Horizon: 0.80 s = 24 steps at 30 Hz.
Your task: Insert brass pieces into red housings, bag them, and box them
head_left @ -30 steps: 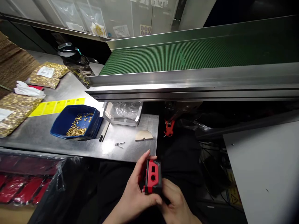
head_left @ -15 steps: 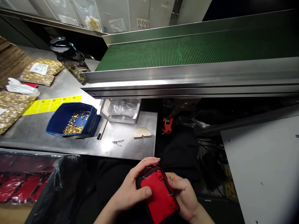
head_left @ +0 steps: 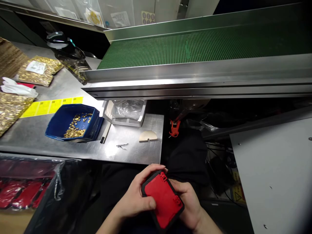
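A red rectangular case with a black border (head_left: 162,199) is held over my lap, its red face turned up and its long sides slanting. My left hand (head_left: 140,193) grips it from the left, thumb on the red face and fingers around the far edge. On the other side, my right hand (head_left: 188,201) holds the right edge, its thumb along the border and its other fingers hidden beneath. Small raised red parts sit near two corners of the case. Nearest on the metal table lie small metal tweezers or pliers (head_left: 122,145) and a half-round beige piece (head_left: 148,136).
A blue bin (head_left: 55,125) with small gold-coloured parts and a grey tray (head_left: 129,122) with clear bags stand on the metal table (head_left: 143,157). Behind runs a green conveyor belt (head_left: 151,52). Bagged red cases (head_left: 26,195) lie lower left. An orange tool (head_left: 174,128) hangs under the conveyor.
The case has tilted slightly in my hands and shifted a little left, both hands still on it. The whole view has shifted slightly.
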### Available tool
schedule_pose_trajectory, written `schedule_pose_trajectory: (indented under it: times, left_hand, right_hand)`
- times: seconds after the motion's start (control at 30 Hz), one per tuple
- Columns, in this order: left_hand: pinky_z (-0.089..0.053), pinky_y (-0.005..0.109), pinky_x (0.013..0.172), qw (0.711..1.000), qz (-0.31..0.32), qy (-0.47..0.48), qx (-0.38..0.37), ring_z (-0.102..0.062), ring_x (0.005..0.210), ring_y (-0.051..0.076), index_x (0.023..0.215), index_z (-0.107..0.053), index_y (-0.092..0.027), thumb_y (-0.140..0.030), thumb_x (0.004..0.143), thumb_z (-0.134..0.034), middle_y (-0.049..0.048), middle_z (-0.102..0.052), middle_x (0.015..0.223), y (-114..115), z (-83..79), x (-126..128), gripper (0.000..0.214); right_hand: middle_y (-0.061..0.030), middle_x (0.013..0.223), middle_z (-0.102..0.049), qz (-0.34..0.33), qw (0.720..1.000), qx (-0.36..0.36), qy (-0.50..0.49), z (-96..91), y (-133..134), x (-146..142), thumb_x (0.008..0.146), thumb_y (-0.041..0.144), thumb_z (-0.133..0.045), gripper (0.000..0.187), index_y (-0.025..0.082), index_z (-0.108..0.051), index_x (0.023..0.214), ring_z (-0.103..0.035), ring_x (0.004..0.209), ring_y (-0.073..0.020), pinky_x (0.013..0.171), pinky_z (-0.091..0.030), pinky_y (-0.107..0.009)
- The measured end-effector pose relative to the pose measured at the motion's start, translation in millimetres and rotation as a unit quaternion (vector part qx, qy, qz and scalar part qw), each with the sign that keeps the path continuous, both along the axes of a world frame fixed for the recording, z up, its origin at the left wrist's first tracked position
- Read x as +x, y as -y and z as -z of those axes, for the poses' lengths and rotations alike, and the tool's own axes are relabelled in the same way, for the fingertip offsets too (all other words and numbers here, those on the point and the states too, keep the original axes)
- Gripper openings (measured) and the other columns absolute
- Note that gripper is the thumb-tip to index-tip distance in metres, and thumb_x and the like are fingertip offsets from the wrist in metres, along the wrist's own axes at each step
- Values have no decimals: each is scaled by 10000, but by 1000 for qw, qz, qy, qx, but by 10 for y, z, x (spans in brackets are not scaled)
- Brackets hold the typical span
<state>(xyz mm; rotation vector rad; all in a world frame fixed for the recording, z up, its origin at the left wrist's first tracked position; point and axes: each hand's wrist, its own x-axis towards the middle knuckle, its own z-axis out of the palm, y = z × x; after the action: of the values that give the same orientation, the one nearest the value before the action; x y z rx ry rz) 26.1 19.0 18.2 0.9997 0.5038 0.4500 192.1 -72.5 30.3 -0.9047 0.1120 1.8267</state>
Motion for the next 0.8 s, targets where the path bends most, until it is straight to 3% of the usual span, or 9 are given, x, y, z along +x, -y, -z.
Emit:
schedule_pose_trajectory:
  times: [0.1,0.2,0.33,0.43,0.57,0.63,0.7,0.77,0.8]
  left_hand:
    - [-472,385,1031,999,-36,-11,21,-585,1207,346,1368,-583,-261,-798,584,-789,125,-594,1338,5,36,-2,973]
    - [-462,365,1051,994,-97,-29,46,-578,1199,337,1313,-619,-255,-846,503,-755,113,-597,1303,-8,60,2,1011]
    - [-505,338,989,980,-186,-57,40,-594,1161,316,1327,-587,-268,-836,550,-751,104,-607,1292,-16,130,2,976]
    - [-497,361,1024,968,-225,-92,67,-571,1219,331,1373,-536,-296,-806,542,-774,100,-589,1326,27,242,-26,1004]
    - [-438,479,1133,955,-187,-131,189,-537,1293,366,1433,-488,-342,-706,536,-850,109,-529,1413,107,362,-126,1033]
    - [-403,536,1168,938,-157,-149,272,-489,1356,394,1489,-436,-350,-660,544,-878,128,-481,1476,113,357,-176,1088]
    - [-347,584,1204,911,-108,-173,358,-396,1439,422,1558,-350,-338,-603,581,-899,158,-396,1564,94,315,-199,1152]
    - [-292,616,1225,882,-52,-184,430,-350,1475,423,1600,-270,-331,-486,688,-903,170,-365,1601,71,266,-184,1120]
    - [-299,615,1220,877,-40,-182,444,-376,1463,408,1604,-251,-338,-408,754,-878,164,-398,1584,64,246,-166,1058]
  right_hand:
    - [-105,863,-789,12,994,-83,-71,41,6,-18,853,363,-741,286,106,-783,970,-709,746,-206,774,-543,-331]
    - [-104,898,-790,15,991,-109,-78,61,15,-51,905,513,-686,414,123,-772,1012,-711,783,-211,777,-543,-331]
    - [-108,1064,-773,0,1000,1,-10,19,13,-88,894,752,-549,652,181,-735,1146,-701,922,-248,824,-542,-368]
    - [-102,1201,-739,-35,985,83,145,-52,-26,-53,902,649,-642,567,212,-690,1260,-682,1029,-245,942,-515,-379]
    - [-89,1199,-745,-88,932,116,331,-158,-121,54,938,424,-687,387,206,-702,1258,-673,1113,-257,1031,-485,-378]
    - [-75,1113,-766,-124,897,117,407,-207,-166,80,943,386,-664,339,211,-720,1229,-695,1051,-260,959,-521,-361]
    - [-51,992,-777,-178,844,105,495,-252,-207,71,928,338,-662,281,221,-742,1171,-707,917,-242,842,-536,-328]
    - [-29,879,-768,-230,793,93,556,-292,-243,40,914,310,-663,212,222,-758,1082,-685,780,-213,713,-505,-295]
    - [-22,843,-760,-245,780,95,567,-310,-259,26,914,321,-665,187,218,-757,1040,-669,735,-200,675,-484,-285]
